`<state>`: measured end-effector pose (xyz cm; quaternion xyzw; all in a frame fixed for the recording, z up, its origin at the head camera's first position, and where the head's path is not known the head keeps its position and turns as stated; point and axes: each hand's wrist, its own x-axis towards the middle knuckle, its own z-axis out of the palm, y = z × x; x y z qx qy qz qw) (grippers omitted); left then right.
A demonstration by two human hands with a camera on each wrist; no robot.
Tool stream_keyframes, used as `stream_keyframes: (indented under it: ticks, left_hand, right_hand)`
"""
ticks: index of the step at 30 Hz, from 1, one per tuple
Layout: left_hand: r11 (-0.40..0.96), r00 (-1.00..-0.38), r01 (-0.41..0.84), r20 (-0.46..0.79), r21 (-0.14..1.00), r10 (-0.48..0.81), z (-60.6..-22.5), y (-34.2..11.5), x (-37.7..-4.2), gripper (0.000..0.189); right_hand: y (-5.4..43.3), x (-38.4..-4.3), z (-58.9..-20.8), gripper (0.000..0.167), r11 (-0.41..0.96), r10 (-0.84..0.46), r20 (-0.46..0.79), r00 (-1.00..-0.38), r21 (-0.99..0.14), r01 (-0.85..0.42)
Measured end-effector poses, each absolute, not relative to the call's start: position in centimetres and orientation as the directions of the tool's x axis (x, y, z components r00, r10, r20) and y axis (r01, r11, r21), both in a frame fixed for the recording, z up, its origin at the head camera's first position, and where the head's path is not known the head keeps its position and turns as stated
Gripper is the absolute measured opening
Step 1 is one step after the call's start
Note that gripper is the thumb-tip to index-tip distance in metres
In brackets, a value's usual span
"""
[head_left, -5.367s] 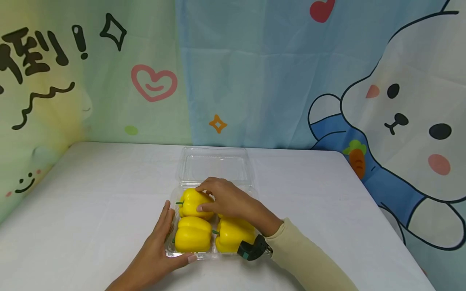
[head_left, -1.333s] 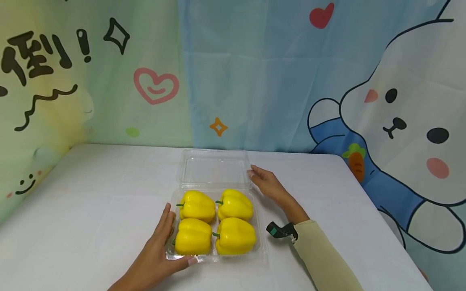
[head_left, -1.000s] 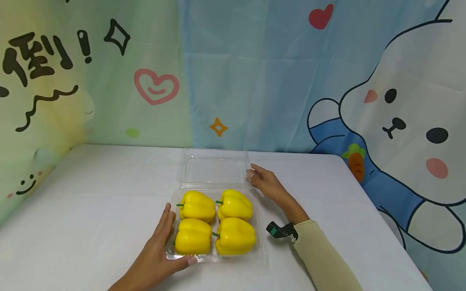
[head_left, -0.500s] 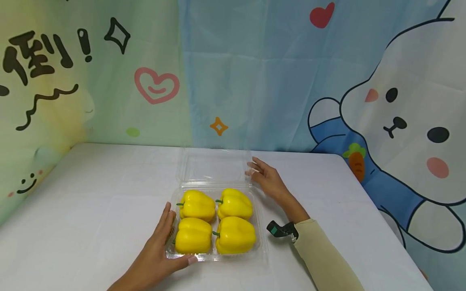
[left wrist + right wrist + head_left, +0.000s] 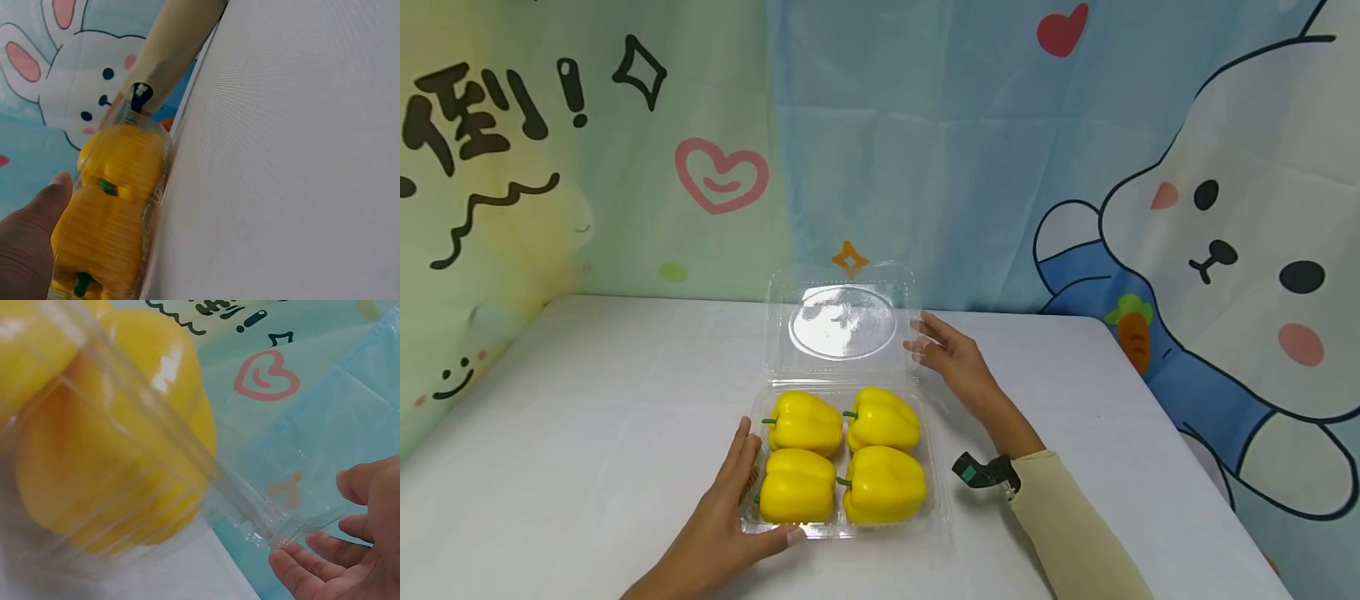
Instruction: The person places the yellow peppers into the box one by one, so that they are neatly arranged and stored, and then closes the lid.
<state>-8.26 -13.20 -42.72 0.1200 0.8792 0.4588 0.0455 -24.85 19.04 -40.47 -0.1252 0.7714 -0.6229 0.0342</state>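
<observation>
A clear plastic clamshell box [image 5: 936,500] stands on the table with several yellow bell peppers [image 5: 886,486] lying in its base in two rows. Its hinged lid [image 5: 842,322] is tilted up at the back. My left hand [image 5: 722,517] rests at the box's front left corner, fingers along the left wall and thumb across the front edge. With extended fingers, my right hand [image 5: 958,364] touches the right edge of the lid; in the right wrist view its fingertips [image 5: 284,557] lie under the lid's edge, thumb apart. Green stems show on the peppers.
The white-covered table [image 5: 610,417] extends to both sides of the box. Behind it hangs a cartoon-printed cloth [image 5: 985,167]. A black wrist camera [image 5: 985,473] is worn on the right wrist, by a beige sleeve [image 5: 1075,525].
Earlier, my right hand moved from the back left pepper to the lid's edge. Since then the lid has tilted up from lying back, with the right hand rising slightly. My left hand stays put.
</observation>
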Motion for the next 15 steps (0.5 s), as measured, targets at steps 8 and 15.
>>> stream_keyframes:
  ticks: [8,15]
  left_hand:
    - [0.553,-0.966,0.164,0.02,0.817,0.257,-42.5,-13.2,-8.2,0.121]
    - [0.555,-0.968,0.161,0.02,0.816,0.251,-42.5,-13.2,-8.2,0.121]
  right_hand:
    - [18.9,-24.5,-39.6,0.052,0.123,-0.222,0.149,-0.964,-0.976,-0.179]
    - [18.5,-24.0,-38.8,0.054,0.167,-0.222,0.177,-0.959,-0.962,-0.216]
